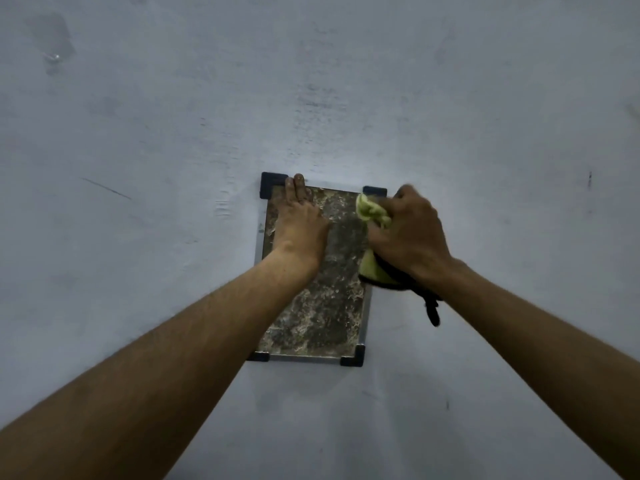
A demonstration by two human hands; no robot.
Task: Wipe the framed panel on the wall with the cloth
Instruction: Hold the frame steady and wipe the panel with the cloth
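panel (322,306): upright on wall, mottled, grimy, 4 dark corners | cloth (372,213): yellow-green, bunched at upper right

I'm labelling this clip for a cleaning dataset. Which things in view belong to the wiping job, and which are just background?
In the job:
framed panel
yellow-green cloth, bunched in the right hand
left hand, flat on the panel

Background:
wall
small shiny mark on the wall, upper left
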